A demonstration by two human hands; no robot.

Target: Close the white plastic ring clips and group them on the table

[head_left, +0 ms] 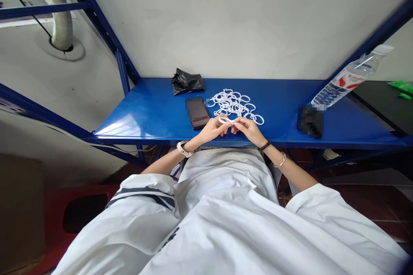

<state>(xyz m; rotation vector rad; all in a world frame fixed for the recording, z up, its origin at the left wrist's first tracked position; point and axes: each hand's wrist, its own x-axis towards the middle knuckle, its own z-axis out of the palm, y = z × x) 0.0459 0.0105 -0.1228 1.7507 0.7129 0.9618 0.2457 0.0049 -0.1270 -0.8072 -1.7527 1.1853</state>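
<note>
Between my two hands, just over the front part of the blue table [155, 111], is a small white ring [223, 118]. My left hand [215, 127] pinches one side of it with thumb and fingers. From the other side, the fingertips of my right hand [248, 129] close on the same ring, and the hands nearly touch. Right behind them lies a loose pile of several similar white rings [232, 102], some with small knobs. A dark phone-like object [198, 113], partly blurred out, lies beside my left hand.
A crumpled black plastic bag [187, 82] lies at the table's back edge. On the right stand a water bottle [346, 79] and a blurred dark object [310, 121]. Blue metal posts [106, 25] frame the table against a pale wall. A red stool [53, 223] is at lower left.
</note>
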